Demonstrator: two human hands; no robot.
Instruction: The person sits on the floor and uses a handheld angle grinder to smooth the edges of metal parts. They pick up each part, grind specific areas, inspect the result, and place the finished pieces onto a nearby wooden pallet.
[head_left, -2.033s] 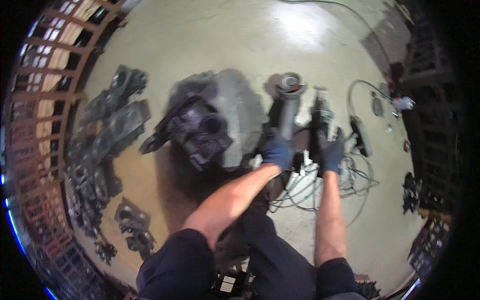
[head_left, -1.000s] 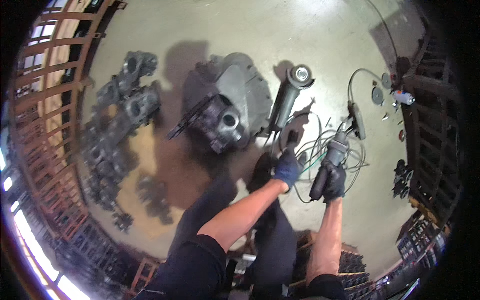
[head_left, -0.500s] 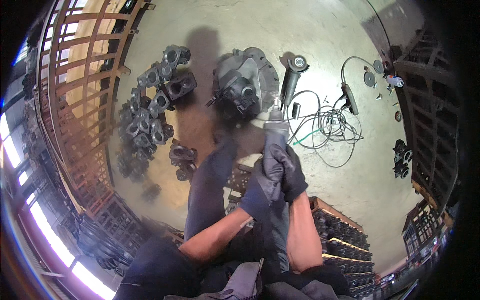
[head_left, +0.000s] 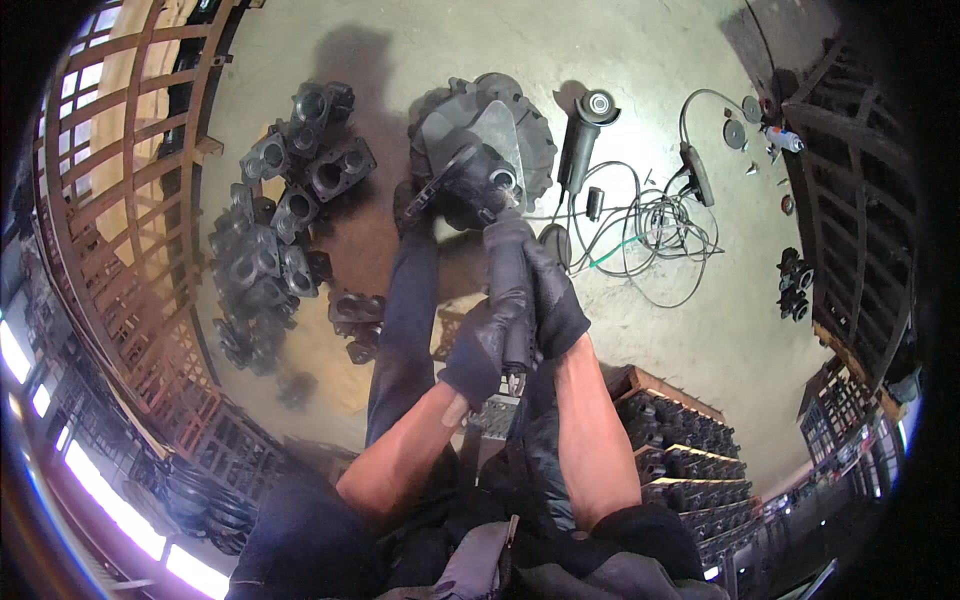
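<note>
Both my hands wear dark gloves and hold a dark die grinder point(head_left: 514, 335). My left hand point(head_left: 478, 345) is wrapped round the rear of its body. Farther forward, my right hand point(head_left: 550, 305) is closed round it from the right side, and its front end is largely hidden by the gloves. That end reaches the near side of a dark metal casting point(head_left: 478, 178), close to the casting's round bright opening; exact contact cannot be made out. The casting lies on a big round, lugged dark block point(head_left: 530, 140) on the floor in front of me.
An angle grinder point(head_left: 579, 150) stands right of the block, with tangled cables point(head_left: 650, 235) beyond. Several castings point(head_left: 340, 172) lie piled at left beside a rusty metal rack point(head_left: 120, 180). Grinding discs point(head_left: 735, 134) and a spray can point(head_left: 785, 140) lie far right. A crate of castings point(head_left: 680, 440) is near right.
My hands have brought the die grinder left and forward, from beside the casting up to its near side. The view has also shifted slightly.
</note>
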